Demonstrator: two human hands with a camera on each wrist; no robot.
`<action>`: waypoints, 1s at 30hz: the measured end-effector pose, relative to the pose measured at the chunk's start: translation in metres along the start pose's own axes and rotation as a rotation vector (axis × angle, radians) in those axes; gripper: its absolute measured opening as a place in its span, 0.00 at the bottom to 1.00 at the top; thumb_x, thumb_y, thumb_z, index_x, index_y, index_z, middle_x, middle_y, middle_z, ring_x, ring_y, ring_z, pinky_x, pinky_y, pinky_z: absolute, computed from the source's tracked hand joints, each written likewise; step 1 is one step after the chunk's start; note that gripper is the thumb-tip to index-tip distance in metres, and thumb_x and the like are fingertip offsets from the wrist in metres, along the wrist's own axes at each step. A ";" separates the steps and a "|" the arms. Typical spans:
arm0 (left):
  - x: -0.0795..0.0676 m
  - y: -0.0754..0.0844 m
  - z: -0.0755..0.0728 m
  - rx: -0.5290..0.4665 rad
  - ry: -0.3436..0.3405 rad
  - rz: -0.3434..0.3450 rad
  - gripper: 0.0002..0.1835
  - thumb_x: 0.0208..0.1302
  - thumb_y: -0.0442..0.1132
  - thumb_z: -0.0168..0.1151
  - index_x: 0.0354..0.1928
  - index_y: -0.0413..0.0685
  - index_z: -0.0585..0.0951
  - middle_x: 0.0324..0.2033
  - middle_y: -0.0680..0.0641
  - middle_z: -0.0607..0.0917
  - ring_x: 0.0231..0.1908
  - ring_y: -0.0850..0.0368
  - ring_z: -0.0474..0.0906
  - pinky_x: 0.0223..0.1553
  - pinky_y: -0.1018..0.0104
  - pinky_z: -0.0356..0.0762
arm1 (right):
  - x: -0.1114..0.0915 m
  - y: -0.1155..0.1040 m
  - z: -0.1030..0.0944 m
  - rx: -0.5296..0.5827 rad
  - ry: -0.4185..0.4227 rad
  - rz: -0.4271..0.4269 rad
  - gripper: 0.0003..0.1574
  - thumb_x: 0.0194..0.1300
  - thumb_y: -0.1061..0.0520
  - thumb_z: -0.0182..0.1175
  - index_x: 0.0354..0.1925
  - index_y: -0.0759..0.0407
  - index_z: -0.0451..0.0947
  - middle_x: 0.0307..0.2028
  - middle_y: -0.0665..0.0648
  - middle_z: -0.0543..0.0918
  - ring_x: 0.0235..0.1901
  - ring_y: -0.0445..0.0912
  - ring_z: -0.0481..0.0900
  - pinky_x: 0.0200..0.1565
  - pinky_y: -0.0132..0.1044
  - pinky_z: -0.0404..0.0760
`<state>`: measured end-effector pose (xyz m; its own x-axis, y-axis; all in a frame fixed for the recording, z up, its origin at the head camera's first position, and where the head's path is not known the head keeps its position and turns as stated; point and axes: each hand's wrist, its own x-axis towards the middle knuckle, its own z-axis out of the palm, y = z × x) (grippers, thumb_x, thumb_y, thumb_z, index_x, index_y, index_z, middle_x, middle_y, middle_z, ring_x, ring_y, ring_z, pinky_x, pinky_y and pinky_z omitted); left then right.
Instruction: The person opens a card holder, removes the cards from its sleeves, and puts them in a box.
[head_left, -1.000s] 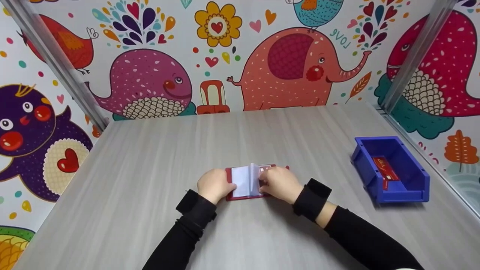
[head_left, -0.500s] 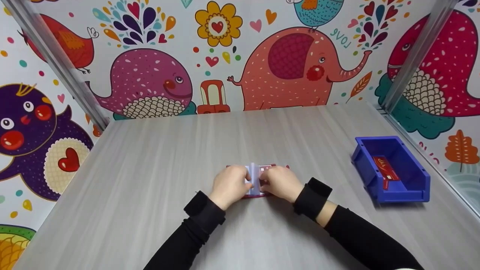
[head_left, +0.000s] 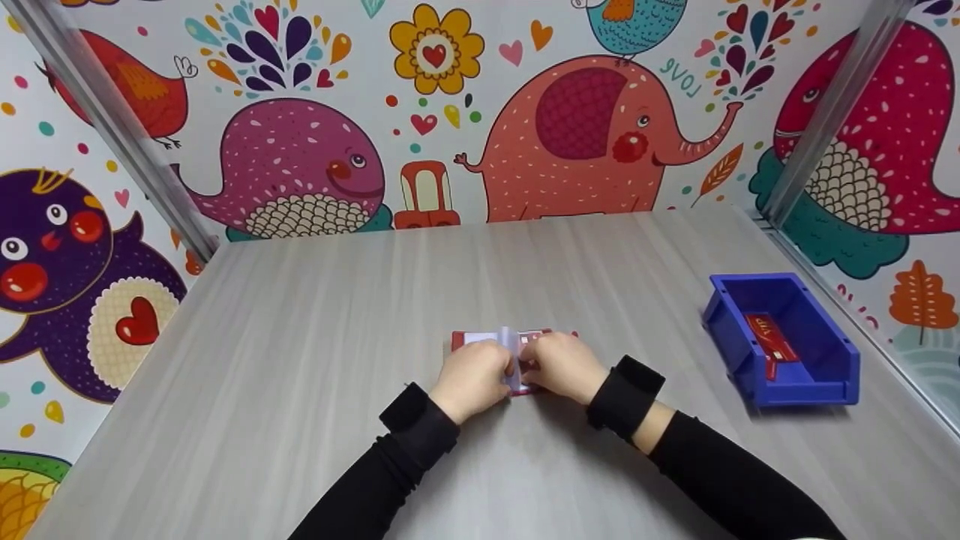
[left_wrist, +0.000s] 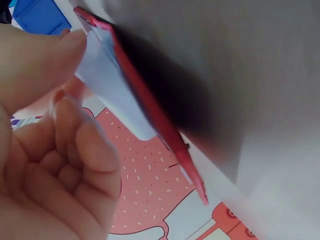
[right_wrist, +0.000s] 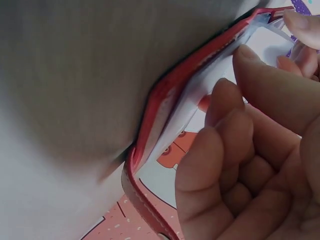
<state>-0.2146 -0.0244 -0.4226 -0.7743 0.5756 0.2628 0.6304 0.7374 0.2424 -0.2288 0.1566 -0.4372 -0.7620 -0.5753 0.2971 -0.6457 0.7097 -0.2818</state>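
A red card holder (head_left: 458, 339) lies opened out on the table, with clear sleeves inside and one sleeve (head_left: 507, 341) standing up in the middle. My left hand (head_left: 472, 379) covers much of its left half. The left thumb (left_wrist: 70, 50) and a fingertip meet at that sleeve's edge, the other fingers curled. My right hand (head_left: 562, 367) pinches the sleeves (right_wrist: 187, 107) on the right half between thumb and index finger. A strap (right_wrist: 142, 200) hangs off the holder's end in the right wrist view. The fingers hide most of the right half.
A blue bin (head_left: 806, 394) stands at the right of the table, holding a red VIP card (head_left: 770, 337). Panels printed with cartoon animals (head_left: 577, 165) close off the back and both sides. Metal posts (head_left: 124, 142) stand at the corners.
My left hand has moved right from the holder's left edge to the raised sleeve in the middle, and slightly nearer me. The right hand has barely moved.
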 end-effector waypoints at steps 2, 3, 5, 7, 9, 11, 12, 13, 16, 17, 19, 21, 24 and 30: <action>0.000 -0.001 0.001 0.006 0.021 0.004 0.10 0.43 0.32 0.74 0.20 0.48 0.80 0.22 0.54 0.80 0.25 0.56 0.77 0.28 0.61 0.75 | 0.000 0.000 0.000 0.002 0.001 -0.004 0.15 0.44 0.64 0.75 0.18 0.55 0.76 0.17 0.45 0.71 0.20 0.41 0.64 0.25 0.36 0.67; 0.000 -0.001 0.001 0.009 0.033 0.006 0.10 0.42 0.31 0.73 0.19 0.48 0.79 0.21 0.54 0.80 0.24 0.56 0.77 0.27 0.61 0.75 | 0.000 0.001 0.000 0.004 0.001 -0.004 0.15 0.44 0.64 0.75 0.18 0.55 0.76 0.17 0.45 0.71 0.20 0.41 0.64 0.25 0.35 0.67; 0.000 -0.002 0.003 0.007 0.051 0.008 0.10 0.42 0.31 0.72 0.18 0.49 0.78 0.20 0.54 0.79 0.23 0.56 0.76 0.26 0.61 0.74 | -0.001 0.002 0.000 0.007 -0.002 -0.003 0.15 0.43 0.65 0.74 0.18 0.55 0.75 0.16 0.45 0.69 0.20 0.41 0.63 0.25 0.35 0.66; -0.001 -0.002 0.003 -0.001 0.060 0.008 0.10 0.41 0.29 0.70 0.17 0.48 0.78 0.20 0.54 0.78 0.22 0.57 0.75 0.26 0.62 0.73 | -0.001 0.002 0.000 0.012 -0.008 0.005 0.15 0.44 0.64 0.74 0.18 0.55 0.75 0.16 0.44 0.69 0.20 0.41 0.63 0.25 0.35 0.65; -0.001 -0.003 0.004 -0.013 0.066 0.006 0.09 0.41 0.29 0.69 0.17 0.48 0.78 0.20 0.54 0.78 0.22 0.58 0.74 0.25 0.62 0.72 | -0.001 0.002 0.000 0.011 -0.013 0.013 0.15 0.45 0.64 0.75 0.18 0.55 0.75 0.17 0.44 0.69 0.20 0.41 0.63 0.25 0.35 0.66; -0.002 -0.003 0.004 -0.021 0.071 0.008 0.08 0.42 0.28 0.68 0.18 0.47 0.78 0.20 0.54 0.78 0.22 0.58 0.73 0.25 0.63 0.72 | -0.001 0.002 0.000 0.008 -0.014 0.018 0.15 0.45 0.63 0.75 0.18 0.54 0.76 0.17 0.44 0.71 0.20 0.41 0.64 0.25 0.36 0.67; -0.002 -0.003 0.004 -0.020 0.073 0.009 0.08 0.42 0.28 0.68 0.18 0.47 0.79 0.20 0.54 0.78 0.22 0.58 0.73 0.26 0.63 0.73 | 0.000 0.002 0.000 0.002 -0.011 0.020 0.15 0.45 0.63 0.75 0.18 0.54 0.77 0.17 0.44 0.72 0.20 0.41 0.65 0.25 0.36 0.67; -0.003 -0.003 0.004 -0.018 0.075 0.010 0.08 0.43 0.28 0.69 0.18 0.46 0.79 0.21 0.54 0.79 0.22 0.58 0.74 0.26 0.63 0.73 | 0.000 0.002 0.000 -0.003 -0.007 0.018 0.14 0.44 0.63 0.75 0.19 0.54 0.77 0.17 0.45 0.73 0.21 0.41 0.66 0.26 0.37 0.68; -0.004 -0.004 0.003 -0.008 0.076 0.003 0.07 0.45 0.32 0.72 0.21 0.46 0.81 0.22 0.53 0.80 0.24 0.57 0.76 0.27 0.62 0.75 | 0.000 0.002 0.000 -0.014 0.001 0.019 0.12 0.43 0.63 0.76 0.20 0.55 0.80 0.19 0.46 0.77 0.22 0.42 0.70 0.26 0.38 0.71; -0.005 -0.004 0.003 -0.008 0.076 -0.002 0.08 0.46 0.33 0.73 0.21 0.46 0.81 0.23 0.53 0.80 0.25 0.56 0.77 0.28 0.62 0.75 | 0.000 0.002 0.000 -0.017 0.002 0.020 0.12 0.43 0.63 0.76 0.20 0.55 0.80 0.19 0.47 0.78 0.22 0.42 0.71 0.27 0.38 0.71; -0.006 -0.005 0.003 -0.008 0.082 -0.009 0.08 0.46 0.36 0.75 0.22 0.47 0.81 0.23 0.53 0.80 0.25 0.56 0.77 0.28 0.61 0.75 | 0.000 0.002 0.000 -0.019 0.002 0.024 0.11 0.43 0.63 0.76 0.21 0.56 0.81 0.20 0.48 0.79 0.23 0.43 0.72 0.27 0.39 0.72; -0.008 -0.006 0.002 -0.015 0.096 -0.017 0.09 0.47 0.37 0.75 0.22 0.47 0.81 0.23 0.53 0.79 0.25 0.56 0.77 0.28 0.61 0.75 | 0.000 0.001 0.000 -0.018 0.000 0.028 0.11 0.43 0.62 0.77 0.21 0.56 0.81 0.20 0.48 0.79 0.23 0.43 0.72 0.27 0.40 0.72; -0.011 -0.005 0.001 -0.037 0.123 -0.029 0.09 0.48 0.38 0.74 0.21 0.47 0.81 0.22 0.53 0.78 0.24 0.57 0.75 0.26 0.62 0.73 | -0.001 0.002 0.000 -0.019 0.008 0.020 0.11 0.43 0.62 0.77 0.21 0.56 0.82 0.20 0.48 0.80 0.23 0.43 0.73 0.27 0.40 0.73; -0.016 -0.006 -0.003 -0.102 0.153 -0.104 0.07 0.48 0.37 0.70 0.21 0.47 0.80 0.22 0.54 0.77 0.23 0.58 0.73 0.23 0.64 0.71 | -0.001 0.001 0.001 -0.028 0.013 0.017 0.10 0.44 0.61 0.77 0.22 0.57 0.82 0.21 0.49 0.80 0.22 0.42 0.72 0.27 0.41 0.74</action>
<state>-0.2058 -0.0397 -0.4252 -0.8229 0.4324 0.3687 0.5562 0.7457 0.3668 -0.2289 0.1580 -0.4384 -0.7718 -0.5581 0.3047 -0.6312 0.7303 -0.2613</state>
